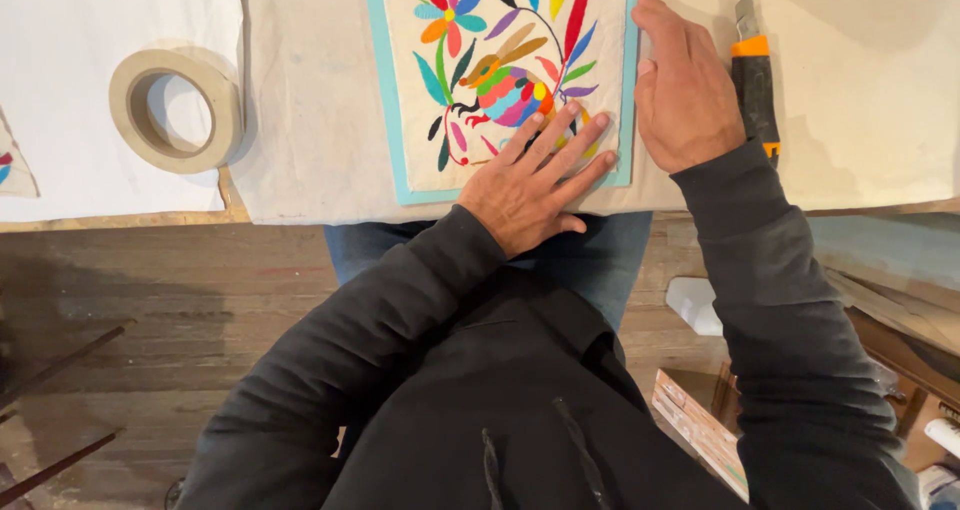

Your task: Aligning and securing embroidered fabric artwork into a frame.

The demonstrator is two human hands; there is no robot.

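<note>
Embroidered cloth, cream with bright flowers and a turquoise border, lies at 12 o'clock on the table. Left hand presses flat, fingers spread, on its lower right corner; right hand rests flat, fingers together, along its right edge. Utility knife lies just beyond at 1 o'clock; tape roll sits well apart at 10 o'clock.

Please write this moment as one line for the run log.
left hand: flat on embroidered cloth | right hand: pressing cloth's right edge | utility knife: beside right hand | tape roll: far left

I've got my left hand flat on the embroidered cloth, fingers spread over the bright animal stitching. Right hand presses its right edge, just beside an orange-black utility knife. Masking tape roll sits well left.
</note>
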